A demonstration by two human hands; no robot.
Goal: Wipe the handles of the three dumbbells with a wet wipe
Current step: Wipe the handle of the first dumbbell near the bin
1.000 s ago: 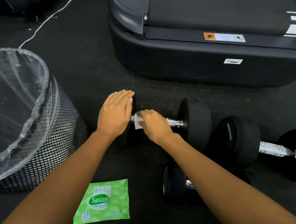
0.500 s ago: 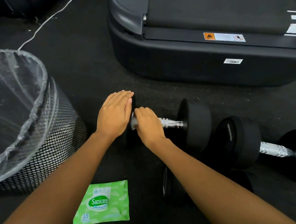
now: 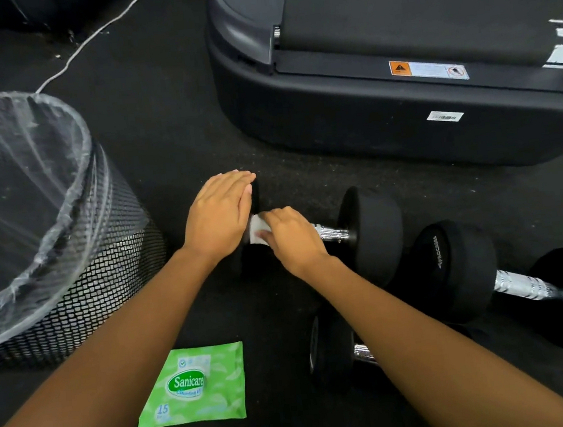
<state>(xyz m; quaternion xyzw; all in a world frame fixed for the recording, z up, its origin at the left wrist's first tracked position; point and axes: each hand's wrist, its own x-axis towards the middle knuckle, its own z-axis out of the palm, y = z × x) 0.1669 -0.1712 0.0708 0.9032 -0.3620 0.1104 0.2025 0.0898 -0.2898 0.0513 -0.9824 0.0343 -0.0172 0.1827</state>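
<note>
Mesh bin (image 3: 108, 281) sits at 9 o'clock, with the green wipes pack (image 3: 193, 387) on the floor at 7. The left hand (image 3: 218, 216) lies flat, fingers together, on the left head of the first dumbbell (image 3: 371, 232), dead centre. The right hand (image 3: 293, 239) is just beside it, pinching the wipe (image 3: 257, 231) around the left end of the handle (image 3: 330, 233). A second dumbbell (image 3: 330, 346) is at 5, partly under the right forearm, and a third (image 3: 457, 265) at 4. Treadmill (image 3: 368, 129) up at 1.

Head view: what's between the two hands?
In the head view, the white wet wipe, pinched by the right hand against the dumbbell handle; the left hand lies flat beside it.
</note>
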